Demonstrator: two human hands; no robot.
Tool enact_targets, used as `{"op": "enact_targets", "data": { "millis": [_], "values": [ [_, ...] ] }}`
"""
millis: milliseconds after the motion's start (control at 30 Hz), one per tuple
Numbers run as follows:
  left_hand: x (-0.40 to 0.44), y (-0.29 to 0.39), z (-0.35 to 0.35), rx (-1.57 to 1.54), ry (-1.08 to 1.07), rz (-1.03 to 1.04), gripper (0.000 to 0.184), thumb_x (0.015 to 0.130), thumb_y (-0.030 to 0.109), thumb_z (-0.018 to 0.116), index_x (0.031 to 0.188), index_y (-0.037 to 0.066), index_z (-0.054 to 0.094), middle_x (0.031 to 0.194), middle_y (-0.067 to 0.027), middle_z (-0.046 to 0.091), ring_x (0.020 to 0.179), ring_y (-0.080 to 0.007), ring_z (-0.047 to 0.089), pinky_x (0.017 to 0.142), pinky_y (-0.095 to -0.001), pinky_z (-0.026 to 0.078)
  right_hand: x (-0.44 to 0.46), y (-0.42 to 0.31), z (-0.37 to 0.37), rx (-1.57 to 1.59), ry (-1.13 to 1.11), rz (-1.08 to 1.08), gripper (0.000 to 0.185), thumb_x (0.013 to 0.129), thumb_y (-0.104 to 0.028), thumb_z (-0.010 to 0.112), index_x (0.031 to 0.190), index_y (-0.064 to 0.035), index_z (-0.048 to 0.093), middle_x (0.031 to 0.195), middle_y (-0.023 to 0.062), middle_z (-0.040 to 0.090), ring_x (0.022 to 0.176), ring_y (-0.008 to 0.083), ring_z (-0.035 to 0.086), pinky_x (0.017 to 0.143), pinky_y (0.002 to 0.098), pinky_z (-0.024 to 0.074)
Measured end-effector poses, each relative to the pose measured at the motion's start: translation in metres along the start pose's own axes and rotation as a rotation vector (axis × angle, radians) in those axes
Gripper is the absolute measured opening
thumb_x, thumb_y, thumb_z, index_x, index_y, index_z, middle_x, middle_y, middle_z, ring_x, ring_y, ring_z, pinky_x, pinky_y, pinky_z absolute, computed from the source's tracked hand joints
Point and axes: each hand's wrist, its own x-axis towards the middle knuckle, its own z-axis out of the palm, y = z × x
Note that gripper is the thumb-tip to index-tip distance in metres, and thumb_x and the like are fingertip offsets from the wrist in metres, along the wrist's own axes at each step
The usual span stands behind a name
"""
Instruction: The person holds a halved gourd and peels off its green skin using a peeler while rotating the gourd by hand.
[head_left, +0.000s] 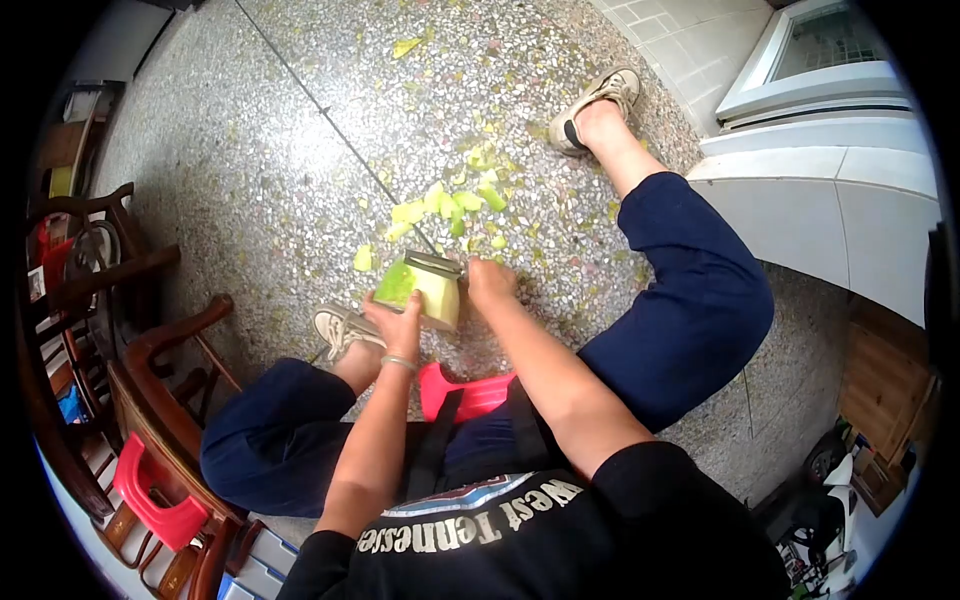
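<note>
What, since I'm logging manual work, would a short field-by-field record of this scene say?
Left hand: holding the green-skinned gourd or melon
Gourd or melon: partly peeled, pale flesh showing
Right hand: curled at one end of a flat tool, apparently gripping it
Flat tool: along the gourd or melon's far end; type unclear
Peelings: scattered on the speckled floor
</note>
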Motion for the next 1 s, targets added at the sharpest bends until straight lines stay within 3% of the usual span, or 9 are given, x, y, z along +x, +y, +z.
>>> {"op": "enact_targets", "data": {
  "millis": [100,200,267,333,433,667,733,833,1000],
  "values": [
    [-0.003,-0.002,0.002,0.249,0.102,0.193,0.073,0.075,0.019,0.070,0.127,0.005,0.022,0.120,-0.0144,0.032,0.103,-0.0228,0.043,0.076,-0.0320,0.047,0.004,0.031,0.003,-0.004,-0.133,0.168,0.017,0.077,-0.007,0.054,0.091,-0.0069,0.064,0.086,0.0168,0.065,0.085,0.0318,0.063,0.073,0.0425,0.0497],
    [0.005,-0.036,0.000,-0.279,-0.019,0.028,0.072,0.077,0.018,0.067,0.130,0.008,0.019,0.123,-0.0162,0.034,0.104,-0.0249,0.045,0.077,-0.0369,0.048,0.007,0.028,-0.010,0.008,-0.230,0.324,0.020,0.077,-0.009,0.059,0.097,-0.0072,0.064,0.094,0.0160,0.065,0.093,0.0284,0.062,0.078,0.0401,0.0497],
    [0.004,-0.006,-0.001,-0.322,-0.008,-0.127,0.072,0.078,0.021,0.066,0.131,0.009,0.018,0.124,-0.0168,0.033,0.103,-0.0253,0.047,0.074,-0.0380,0.049,-0.006,0.028,-0.011,-0.008,-0.285,0.355,0.022,0.078,-0.011,0.059,0.099,-0.0067,0.064,0.099,0.0167,0.064,0.097,0.0281,0.061,0.081,0.0401,0.0488],
    [0.004,0.016,-0.006,-0.132,0.008,-0.110,0.073,0.079,0.026,0.065,0.131,0.006,0.019,0.127,-0.0195,0.030,0.110,-0.0285,0.042,0.086,-0.0408,0.044,0.001,0.017,-0.008,0.094,-0.371,0.377,0.025,0.077,-0.015,0.061,0.101,-0.0062,0.063,0.104,0.0175,0.062,0.100,0.0296,0.059,0.084,0.0403,0.0468],
    [-0.008,0.038,-0.005,0.166,-0.033,0.125,0.097,0.067,0.033,0.075,0.133,-0.007,0.016,0.130,-0.0297,0.025,0.122,-0.0417,0.025,0.105,-0.0468,0.018,0.003,0.022,-0.021,0.242,-0.241,0.291,0.028,0.074,-0.019,0.062,0.098,-0.0048,0.062,0.099,0.0180,0.063,0.096,0.0322,0.060,0.081,0.0399,0.0474],
    [-0.016,0.063,-0.021,0.295,-0.250,0.437,0.118,0.048,0.034,0.086,0.136,-0.001,0.014,0.132,-0.0304,0.018,0.122,-0.0444,0.025,0.103,-0.0457,0.026,0.003,0.011,-0.025,0.321,-0.241,0.094,0.029,0.070,-0.020,0.062,0.096,-0.0079,0.060,0.098,0.0161,0.063,0.093,0.0332,0.059,0.080,0.0403,0.0475],
    [-0.015,0.062,-0.025,0.309,-0.190,0.485,0.109,0.048,0.037,0.086,0.135,0.008,0.026,0.128,-0.0272,0.027,0.117,-0.0423,0.035,0.098,-0.0437,0.035,-0.004,0.011,-0.024,0.373,-0.180,0.080,0.030,0.070,-0.019,0.062,0.097,-0.0080,0.060,0.098,0.0164,0.063,0.092,0.0343,0.059,0.080,0.0405,0.0473],
    [0.003,0.057,-0.028,0.177,-0.218,0.447,0.061,0.058,0.031,0.081,0.113,0.017,0.058,0.105,-0.0166,0.048,0.099,-0.0332,0.051,0.085,-0.0388,0.044,-0.007,0.014,-0.031,0.502,-0.257,0.119,0.033,0.069,-0.016,0.062,0.101,-0.0063,0.059,0.097,0.0171,0.063,0.092,0.0336,0.059,0.080,0.0396,0.0470],
    [0.006,0.060,-0.035,0.286,-0.313,0.438,0.059,0.057,0.028,0.081,0.111,0.017,0.062,0.099,-0.0144,0.050,0.096,-0.0321,0.051,0.083,-0.0383,0.045,-0.017,0.013,-0.042,0.444,-0.247,0.148,0.040,0.068,-0.009,0.062,0.107,-0.0020,0.058,0.094,0.0167,0.064,0.081,0.0284,0.063,0.071,0.0358,0.0496]
  ]
}}
